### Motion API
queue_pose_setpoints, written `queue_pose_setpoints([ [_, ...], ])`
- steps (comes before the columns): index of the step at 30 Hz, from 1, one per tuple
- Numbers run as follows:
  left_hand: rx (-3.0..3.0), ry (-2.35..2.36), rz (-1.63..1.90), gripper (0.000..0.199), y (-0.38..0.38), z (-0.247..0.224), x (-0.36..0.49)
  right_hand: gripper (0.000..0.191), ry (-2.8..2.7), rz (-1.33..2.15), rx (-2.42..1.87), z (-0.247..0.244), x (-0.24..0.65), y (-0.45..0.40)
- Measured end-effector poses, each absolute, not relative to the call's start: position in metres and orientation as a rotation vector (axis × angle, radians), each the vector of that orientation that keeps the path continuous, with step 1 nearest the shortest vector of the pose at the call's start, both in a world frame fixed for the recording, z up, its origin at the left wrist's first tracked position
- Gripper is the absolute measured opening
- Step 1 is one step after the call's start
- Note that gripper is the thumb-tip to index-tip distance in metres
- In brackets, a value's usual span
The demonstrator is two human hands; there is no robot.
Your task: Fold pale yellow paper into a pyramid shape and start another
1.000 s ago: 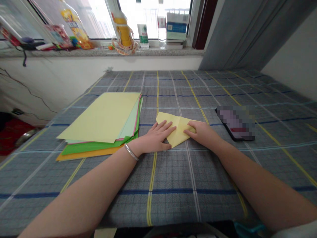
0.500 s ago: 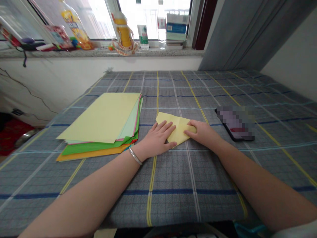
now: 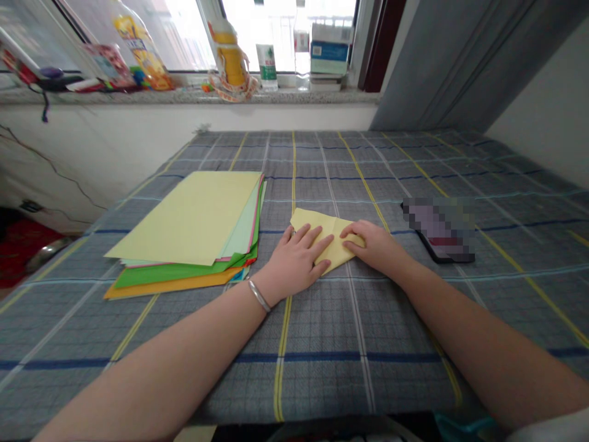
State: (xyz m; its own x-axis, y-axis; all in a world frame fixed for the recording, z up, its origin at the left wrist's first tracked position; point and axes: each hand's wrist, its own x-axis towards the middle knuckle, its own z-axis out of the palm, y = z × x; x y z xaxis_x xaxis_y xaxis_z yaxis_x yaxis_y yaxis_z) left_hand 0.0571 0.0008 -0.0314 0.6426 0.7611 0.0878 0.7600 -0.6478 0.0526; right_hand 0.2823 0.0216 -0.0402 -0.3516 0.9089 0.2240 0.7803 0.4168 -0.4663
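Yellow paper (image 3: 317,221), folded into a rough triangle, is lying on the checked bedsheet (image 3: 322,380), right of centre and just beside the paper stack (image 3: 188,218). Its long edge is running left to right, dropping slightly toward the near side at the right, while its lower tip is pointing near. The left hand (image 3: 294,261) is pressing down at the paper's left side, its fingers flat and moderately spread, not pinching. The right hand (image 3: 375,245) is covering the right end, its fingers close together and pressing flat. The paper is probably at risk of sliding on the soft cloth if either hand pushes sideways, and its fold may be springing open if a hand lifts. The left wrist's metal bangle (image 3: 259,296) is passing near the stack, which a careless sideways move could be disturbing.
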Motion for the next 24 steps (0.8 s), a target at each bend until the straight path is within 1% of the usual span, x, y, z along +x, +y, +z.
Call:
queue_pose_setpoints([
  [6, 2.833, 1.333, 0.135, 0.055, -0.0004, -0.0323, 0.0595, 0.010, -2.229, 0.371, -1.411, -0.0417, 0.2802, 0.0233],
  [13, 2.851, 1.203, 0.073, 0.060, 0.0040, -0.0352, 0.0589, 0.013, -2.265, 0.340, -1.432, -0.0418, 0.2794, 0.0243],
  [24, 2.845, 1.198, 0.114, 0.058, 0.0050, -0.0350, 0.0604, 0.017, -2.286, 0.324, -1.480, -0.0400, 0.2794, 0.0240],
])
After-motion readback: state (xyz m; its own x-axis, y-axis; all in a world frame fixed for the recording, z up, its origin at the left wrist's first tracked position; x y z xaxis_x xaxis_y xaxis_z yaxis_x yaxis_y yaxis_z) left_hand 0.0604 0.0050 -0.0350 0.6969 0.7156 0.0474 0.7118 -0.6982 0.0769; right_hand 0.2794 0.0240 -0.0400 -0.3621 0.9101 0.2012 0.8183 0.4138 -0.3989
